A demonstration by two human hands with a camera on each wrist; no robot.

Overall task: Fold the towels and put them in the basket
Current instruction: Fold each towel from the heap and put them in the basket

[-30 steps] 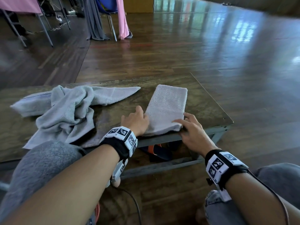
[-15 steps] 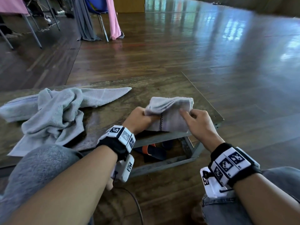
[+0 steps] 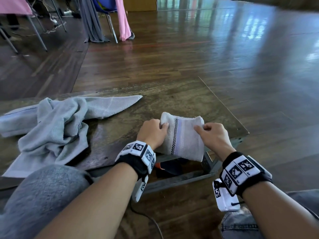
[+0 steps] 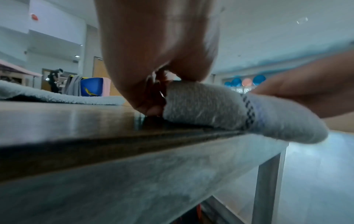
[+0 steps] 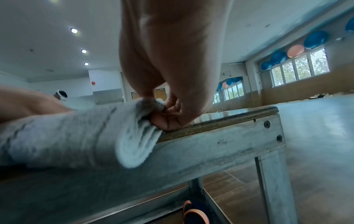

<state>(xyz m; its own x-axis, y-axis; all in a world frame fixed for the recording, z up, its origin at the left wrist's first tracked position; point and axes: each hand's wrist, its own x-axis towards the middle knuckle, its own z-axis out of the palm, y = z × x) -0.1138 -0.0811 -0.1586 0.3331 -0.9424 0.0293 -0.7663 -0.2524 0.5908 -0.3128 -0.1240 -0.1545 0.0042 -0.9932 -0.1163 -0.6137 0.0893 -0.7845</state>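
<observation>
A folded white towel (image 3: 183,137) with a checked stripe lies at the near right edge of the low wooden table (image 3: 172,97), its lower part hanging over the edge. My left hand (image 3: 152,132) pinches its far left corner, and my right hand (image 3: 211,135) pinches its far right corner. In the left wrist view the towel (image 4: 210,106) sits on the table lip under my fingers. In the right wrist view its layered folded end (image 5: 134,144) shows beside my fingers. A crumpled pale blue towel (image 3: 51,128) lies on the table's left. No basket is in view.
A dark and orange object (image 3: 172,167) lies under the table behind the metal frame (image 3: 181,178). My knees are at the bottom left and right. A chair draped with grey and pink cloth (image 3: 107,18) stands far off on the wooden floor.
The white towel lay flat as a long strip under both hands. Its far end has been brought over toward me, and both hands now pinch the doubled towel at the table edge.
</observation>
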